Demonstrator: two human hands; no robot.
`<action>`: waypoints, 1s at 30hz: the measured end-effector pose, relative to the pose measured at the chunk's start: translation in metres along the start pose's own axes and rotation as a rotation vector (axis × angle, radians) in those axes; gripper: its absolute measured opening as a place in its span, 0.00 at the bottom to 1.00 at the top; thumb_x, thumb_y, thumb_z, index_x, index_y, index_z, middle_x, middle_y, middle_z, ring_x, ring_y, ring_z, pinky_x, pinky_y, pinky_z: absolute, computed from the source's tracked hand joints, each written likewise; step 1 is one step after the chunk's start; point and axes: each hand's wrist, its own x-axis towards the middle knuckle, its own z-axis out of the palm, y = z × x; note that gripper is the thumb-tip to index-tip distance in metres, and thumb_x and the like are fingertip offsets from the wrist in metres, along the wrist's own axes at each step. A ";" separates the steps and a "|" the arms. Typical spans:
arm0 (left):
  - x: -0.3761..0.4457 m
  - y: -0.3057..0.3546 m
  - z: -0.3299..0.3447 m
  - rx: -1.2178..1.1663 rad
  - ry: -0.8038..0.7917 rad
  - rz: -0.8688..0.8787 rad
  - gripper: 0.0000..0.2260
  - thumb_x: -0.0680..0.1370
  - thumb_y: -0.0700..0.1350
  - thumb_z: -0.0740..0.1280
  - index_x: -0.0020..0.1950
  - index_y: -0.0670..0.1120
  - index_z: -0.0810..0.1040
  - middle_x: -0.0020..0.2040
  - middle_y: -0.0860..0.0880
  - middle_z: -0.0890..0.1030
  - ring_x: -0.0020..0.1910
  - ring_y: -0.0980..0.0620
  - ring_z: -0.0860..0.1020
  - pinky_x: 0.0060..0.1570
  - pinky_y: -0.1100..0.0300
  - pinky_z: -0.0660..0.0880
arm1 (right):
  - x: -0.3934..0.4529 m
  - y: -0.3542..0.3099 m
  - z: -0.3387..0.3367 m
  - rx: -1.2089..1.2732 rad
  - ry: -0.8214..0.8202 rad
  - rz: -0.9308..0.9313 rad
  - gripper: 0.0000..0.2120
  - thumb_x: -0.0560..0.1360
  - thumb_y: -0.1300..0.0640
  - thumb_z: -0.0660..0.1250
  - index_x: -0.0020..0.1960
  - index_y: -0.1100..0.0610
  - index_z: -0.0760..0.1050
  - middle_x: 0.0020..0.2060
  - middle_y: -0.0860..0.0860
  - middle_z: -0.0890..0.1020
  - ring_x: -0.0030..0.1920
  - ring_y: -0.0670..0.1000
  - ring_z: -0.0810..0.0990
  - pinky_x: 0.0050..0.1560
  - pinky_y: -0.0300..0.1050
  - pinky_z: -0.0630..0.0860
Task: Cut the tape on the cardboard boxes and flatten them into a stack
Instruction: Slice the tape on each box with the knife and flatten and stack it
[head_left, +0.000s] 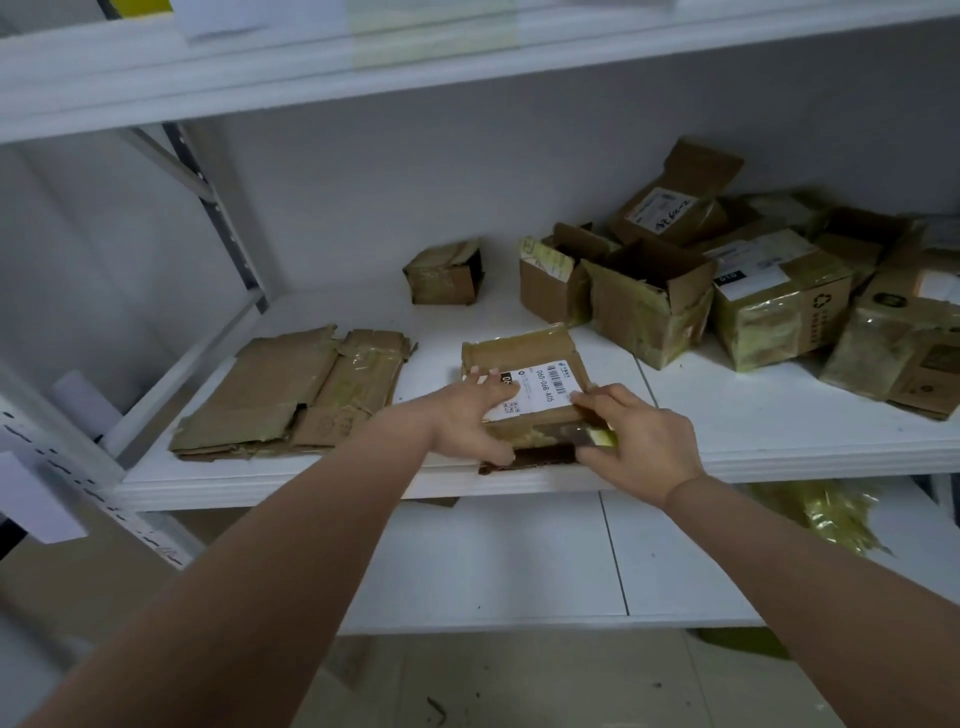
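A small taped cardboard box (524, 358) with a white shipping label lies at the front edge of the white shelf (753, 441). My left hand (467, 421) rests on its top with fingers spread, the thumb down at its near open end. My right hand (634, 436) grips the box's near right corner, where a flap with yellowish tape sticks out. To the left lies a stack of flattened boxes (291, 395). No cutting tool is visible in either hand.
Several open and taped boxes (727, 291) are heaped at the back right of the shelf, and a small crumpled box (444, 273) sits at the back middle. A lower shelf (493, 561) holds yellowish tape scraps (831, 514). An upper shelf (311, 67) overhangs.
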 end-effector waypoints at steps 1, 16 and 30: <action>-0.004 -0.002 -0.007 -0.077 -0.004 -0.005 0.35 0.75 0.55 0.69 0.78 0.55 0.57 0.79 0.52 0.50 0.78 0.52 0.44 0.74 0.54 0.48 | 0.002 0.001 -0.005 0.052 0.023 0.035 0.23 0.73 0.43 0.66 0.68 0.44 0.70 0.62 0.42 0.76 0.54 0.51 0.79 0.47 0.43 0.74; 0.011 0.011 0.064 -0.110 0.663 -0.047 0.28 0.75 0.66 0.61 0.71 0.55 0.67 0.65 0.50 0.67 0.66 0.51 0.65 0.54 0.51 0.74 | 0.007 -0.014 0.017 0.014 0.087 0.204 0.25 0.76 0.45 0.63 0.71 0.47 0.63 0.59 0.53 0.75 0.46 0.61 0.79 0.41 0.48 0.73; 0.027 0.014 0.070 -0.109 0.772 -0.127 0.22 0.73 0.45 0.69 0.66 0.50 0.70 0.64 0.47 0.66 0.63 0.48 0.66 0.47 0.54 0.75 | 0.015 -0.018 0.052 0.286 0.176 0.353 0.30 0.70 0.41 0.71 0.67 0.50 0.68 0.59 0.51 0.73 0.42 0.59 0.80 0.37 0.45 0.70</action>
